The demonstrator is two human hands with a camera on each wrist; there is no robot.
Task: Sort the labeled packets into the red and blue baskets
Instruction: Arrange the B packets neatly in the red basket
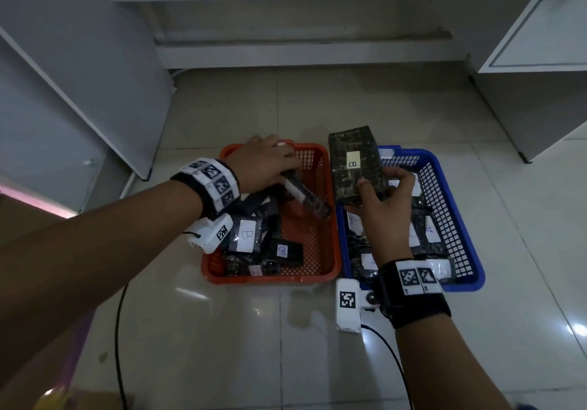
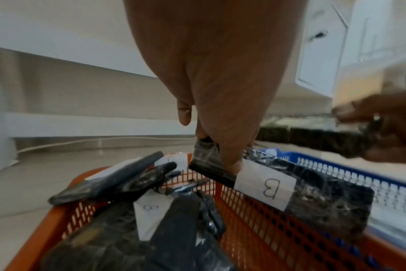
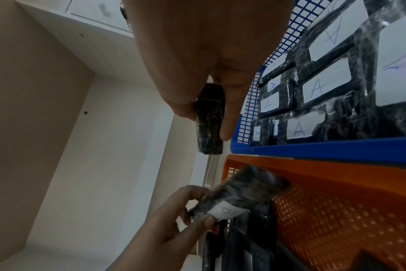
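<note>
Reaching over the red basket (image 1: 330,168), the left hand (image 1: 263,162) pinches a dark wrapped packet (image 1: 306,197) by its upper end, fingers curled round it; the packet slants down into the basket toward the wall nearest the blue basket (image 1: 470,251). From the left wrist view its white label reads B (image 2: 270,188), and the fingertips (image 2: 232,165) close on the packet just above that label. Below and to the near-left of this hand, more dark packets lie heaped in the red basket, two of them with B labels facing up (image 1: 247,235).

The right hand (image 1: 384,200) holds a second, larger packet (image 1: 355,165) up above the seam between the two baskets. Thumb on the front face and fingers wrapped behind its lower right edge, the hand grips only the packet's near end, so most of it stands out beyond the fingers, tilted slightly left. Its pale label, marked B (image 1: 352,160), faces the head camera. In the right wrist view the same packet (image 3: 209,119) juts out past the thumb and forefinger, beside the blue basket's rim.

Inside the blue basket lie dark packets with white labels marked A (image 3: 318,88), packed side by side. Both baskets sit touching on a pale tiled floor (image 1: 286,330), with white cabinets (image 1: 524,28) around.
</note>
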